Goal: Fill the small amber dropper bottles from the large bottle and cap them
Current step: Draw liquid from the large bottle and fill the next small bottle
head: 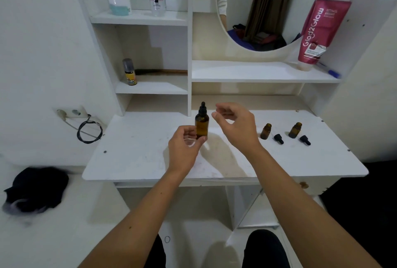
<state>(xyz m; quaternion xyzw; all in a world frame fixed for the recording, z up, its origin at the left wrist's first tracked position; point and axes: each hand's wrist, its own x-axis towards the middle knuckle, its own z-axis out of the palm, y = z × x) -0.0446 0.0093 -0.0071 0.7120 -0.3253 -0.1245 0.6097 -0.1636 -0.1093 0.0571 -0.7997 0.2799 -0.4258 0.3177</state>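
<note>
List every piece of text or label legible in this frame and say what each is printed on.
"Glad2Glow": large white lettering on the red tube leaning on the right shelf.
Smaller print on the same tube: blurred, unreadable.
Label on the clear perfume bottle, top shelf: too small to read.
Yellow label on the spray can, middle shelf: blurred.
Large amber bottle and small amber bottles: no text visible.

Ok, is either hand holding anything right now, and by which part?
The left hand grips the large amber bottle around its lower body. The right hand is open, holding nothing.
</note>
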